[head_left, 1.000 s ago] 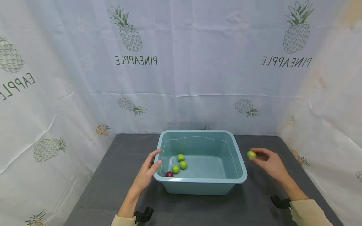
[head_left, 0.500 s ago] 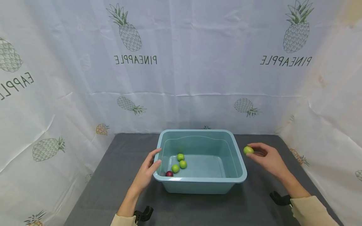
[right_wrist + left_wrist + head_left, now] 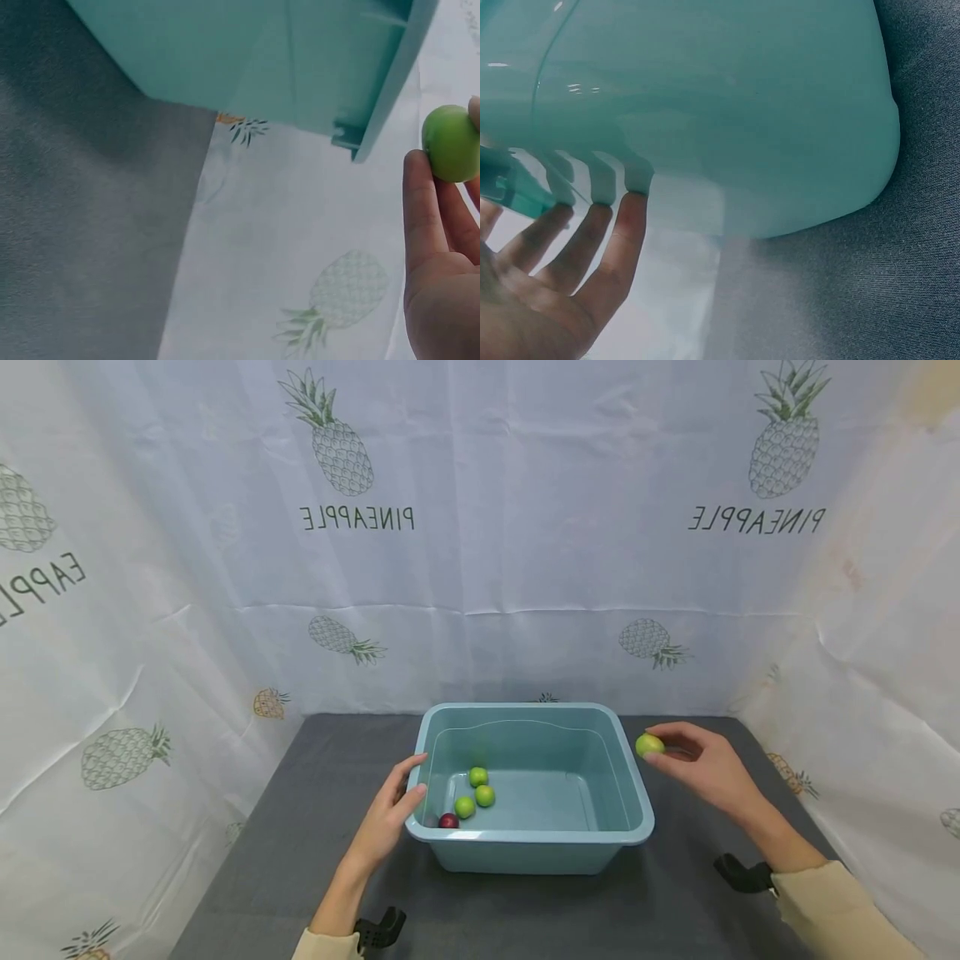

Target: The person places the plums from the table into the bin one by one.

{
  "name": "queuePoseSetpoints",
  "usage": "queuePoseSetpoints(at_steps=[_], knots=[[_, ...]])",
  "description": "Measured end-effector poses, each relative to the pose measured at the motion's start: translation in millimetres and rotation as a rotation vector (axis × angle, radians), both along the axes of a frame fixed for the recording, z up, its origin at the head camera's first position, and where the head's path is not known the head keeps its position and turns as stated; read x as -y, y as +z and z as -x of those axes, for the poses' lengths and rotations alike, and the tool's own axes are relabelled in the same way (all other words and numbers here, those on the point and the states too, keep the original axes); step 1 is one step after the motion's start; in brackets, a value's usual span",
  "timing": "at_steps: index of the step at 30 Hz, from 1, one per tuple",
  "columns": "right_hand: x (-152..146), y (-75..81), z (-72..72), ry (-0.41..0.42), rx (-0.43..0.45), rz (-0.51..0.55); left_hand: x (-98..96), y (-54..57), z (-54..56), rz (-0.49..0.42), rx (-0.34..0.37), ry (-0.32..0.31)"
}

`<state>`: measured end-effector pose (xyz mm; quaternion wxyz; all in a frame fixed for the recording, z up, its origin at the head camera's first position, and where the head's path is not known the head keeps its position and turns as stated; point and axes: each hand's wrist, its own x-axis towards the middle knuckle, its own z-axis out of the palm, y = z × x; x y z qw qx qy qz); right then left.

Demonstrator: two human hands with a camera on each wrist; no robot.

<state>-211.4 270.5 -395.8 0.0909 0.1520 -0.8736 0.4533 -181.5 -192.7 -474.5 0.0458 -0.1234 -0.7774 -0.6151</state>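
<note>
A light teal plastic basin (image 3: 525, 837) stands on the dark table. My left hand (image 3: 390, 814) holds its left rim, thumb on top of the rim; in the left wrist view, fingertips (image 3: 634, 202) touch the outer wall. Inside the basin at the left lie several small green fruits (image 3: 485, 796) and one dark red fruit (image 3: 448, 821). To the right of the basin my right hand (image 3: 708, 768) pinches a smooth, oval green fruit (image 3: 649, 745) between thumb and fingers. In the right wrist view this green fruit (image 3: 450, 142) is raised beside the basin's rim.
A dark grey cloth (image 3: 300, 827) covers the table. White curtains (image 3: 525, 527) with pineapple prints hang behind and at both sides. Black wrist straps with mounts (image 3: 381, 928) are worn on both wrists, below beige sleeves (image 3: 832, 902).
My right hand has moved up and to the left with the green fruit, closer to the basin's right rim. The left hand and the basin stay in place.
</note>
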Motion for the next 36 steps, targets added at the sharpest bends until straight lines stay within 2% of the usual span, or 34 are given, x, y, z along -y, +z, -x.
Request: queuePoseSetpoints(at_steps=[18,26,36], knots=[[32.6,42.5,3.9,0.133,0.084,0.047,-1.2,1.4,-1.9,-0.003,0.009,0.001],[51.9,45.4,14.1,0.238,0.071,0.109,-2.4,1.3,-1.2,-0.010,0.018,-0.001],[79.0,53.6,26.6,0.295,0.104,0.129,-0.3,-1.4,0.6,-0.012,0.012,0.001]])
